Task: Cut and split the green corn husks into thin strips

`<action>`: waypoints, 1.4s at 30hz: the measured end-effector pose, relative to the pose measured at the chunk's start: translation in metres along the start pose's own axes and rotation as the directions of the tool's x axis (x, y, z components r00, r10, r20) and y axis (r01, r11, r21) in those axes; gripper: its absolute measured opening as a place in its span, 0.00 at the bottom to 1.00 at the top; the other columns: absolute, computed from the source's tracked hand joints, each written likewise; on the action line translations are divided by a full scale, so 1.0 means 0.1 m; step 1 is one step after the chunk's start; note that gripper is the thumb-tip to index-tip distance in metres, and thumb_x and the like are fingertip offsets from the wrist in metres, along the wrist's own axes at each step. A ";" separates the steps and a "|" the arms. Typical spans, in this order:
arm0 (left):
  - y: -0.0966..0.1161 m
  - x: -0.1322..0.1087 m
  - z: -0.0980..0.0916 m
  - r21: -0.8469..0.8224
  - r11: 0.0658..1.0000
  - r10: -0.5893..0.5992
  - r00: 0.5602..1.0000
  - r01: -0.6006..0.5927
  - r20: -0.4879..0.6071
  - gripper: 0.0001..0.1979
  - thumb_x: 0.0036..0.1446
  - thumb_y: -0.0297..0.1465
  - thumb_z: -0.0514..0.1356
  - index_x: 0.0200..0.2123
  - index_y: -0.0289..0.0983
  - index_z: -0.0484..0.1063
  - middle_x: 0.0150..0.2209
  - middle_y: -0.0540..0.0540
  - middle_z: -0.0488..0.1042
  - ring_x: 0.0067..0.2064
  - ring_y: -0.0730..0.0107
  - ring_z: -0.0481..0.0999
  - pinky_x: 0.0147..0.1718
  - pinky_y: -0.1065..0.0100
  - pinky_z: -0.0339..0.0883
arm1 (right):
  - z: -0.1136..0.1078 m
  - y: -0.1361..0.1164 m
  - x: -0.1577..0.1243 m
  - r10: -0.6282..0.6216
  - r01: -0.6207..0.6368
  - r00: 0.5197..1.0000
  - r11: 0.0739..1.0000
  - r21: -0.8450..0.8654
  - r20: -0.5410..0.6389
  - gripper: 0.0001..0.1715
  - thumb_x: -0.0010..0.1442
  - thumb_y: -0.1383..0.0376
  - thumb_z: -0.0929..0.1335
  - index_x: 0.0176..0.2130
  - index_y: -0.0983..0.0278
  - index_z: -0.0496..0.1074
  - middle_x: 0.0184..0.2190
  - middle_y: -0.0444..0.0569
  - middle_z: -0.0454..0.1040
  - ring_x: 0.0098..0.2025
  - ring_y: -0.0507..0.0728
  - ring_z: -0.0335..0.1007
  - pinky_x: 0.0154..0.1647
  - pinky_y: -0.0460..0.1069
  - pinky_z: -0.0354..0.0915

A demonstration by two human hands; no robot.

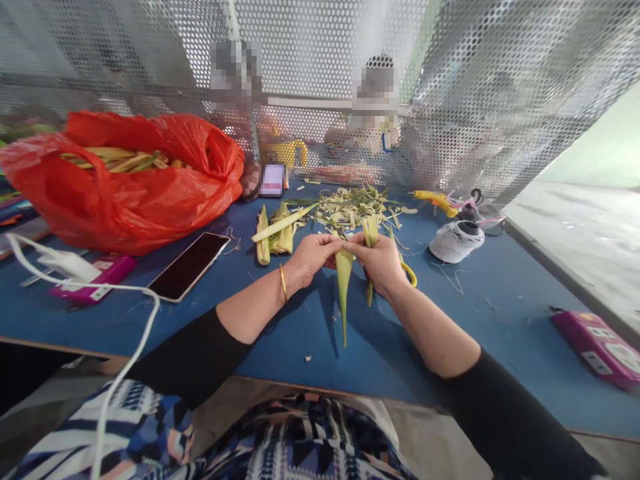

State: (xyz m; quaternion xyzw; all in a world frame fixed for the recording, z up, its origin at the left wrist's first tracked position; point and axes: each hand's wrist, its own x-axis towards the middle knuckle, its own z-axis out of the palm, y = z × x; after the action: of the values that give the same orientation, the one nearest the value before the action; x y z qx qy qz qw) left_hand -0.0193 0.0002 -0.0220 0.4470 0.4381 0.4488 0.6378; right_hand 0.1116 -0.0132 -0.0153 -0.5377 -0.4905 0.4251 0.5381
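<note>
A tapering yellow-green leaf [344, 280] hangs point down from my fingertips, over the blue table. My left hand [314, 259], wearing a gold bangle, pinches its upper edge. Thumb and fingers of my right hand [379, 260] grip the same edge, so the two hands nearly meet. A second, folded pale leaf [371, 230] is also tucked in my right hand, its end sticking out below. Beside that hand a yellow loop handle [411, 275] shows, the rest hidden. Left of my hands lie bundled leaf pieces [283, 233], with a loose strip [283, 224] across them.
Leaf scraps [353, 207] are heaped beyond my hands. A red plastic bag [145, 207] of leaves, a phone [190, 267] and a purple power strip [95, 279] are left. To the right are a white thread spool [453, 243], yellow glue gun [437, 200] and another power strip [597, 347].
</note>
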 end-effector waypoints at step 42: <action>-0.02 0.09 -0.01 -0.284 0.957 -0.129 0.959 0.054 -0.251 0.18 0.62 0.23 0.56 0.19 0.35 0.64 0.15 0.54 0.64 0.16 0.80 0.63 0.19 0.76 0.56 | -0.02 -0.21 -0.45 -0.831 0.831 0.546 0.522 -0.192 0.102 0.07 0.59 0.70 0.69 0.31 0.60 0.70 0.27 0.42 0.72 0.30 0.52 0.68 0.32 0.49 0.65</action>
State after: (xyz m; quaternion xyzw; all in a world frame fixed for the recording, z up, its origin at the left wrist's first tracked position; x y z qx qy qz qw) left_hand -0.0177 0.0084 -0.0252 0.2687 0.4741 0.5309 0.6489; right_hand 0.1050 -0.0589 0.0026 -0.2950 -0.7300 0.0601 0.6136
